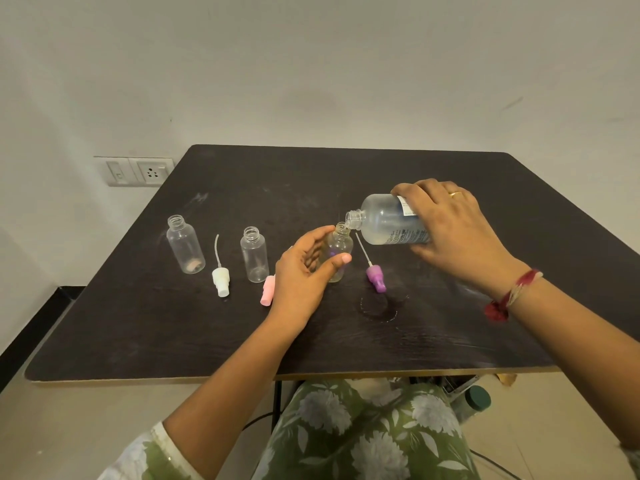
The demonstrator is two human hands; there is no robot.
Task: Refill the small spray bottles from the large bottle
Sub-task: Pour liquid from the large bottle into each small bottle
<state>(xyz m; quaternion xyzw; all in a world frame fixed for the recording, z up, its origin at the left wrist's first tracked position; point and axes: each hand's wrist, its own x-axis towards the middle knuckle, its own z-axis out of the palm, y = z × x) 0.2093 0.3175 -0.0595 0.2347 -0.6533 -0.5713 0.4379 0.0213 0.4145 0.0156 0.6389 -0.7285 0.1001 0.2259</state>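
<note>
My right hand grips the large clear bottle, tipped on its side with its open neck touching the mouth of a small clear bottle. My left hand holds that small bottle upright on the dark table, thumb and fingers curled round it. Two more small open bottles stand to the left, one at the far left and one nearer the middle. Three spray caps lie on the table: a white one, a pink one and a purple one.
A faint wet ring marks the table in front of the purple cap. A wall socket sits beyond the table's left edge. A dark green-capped bottle stands on the floor under the table's right side.
</note>
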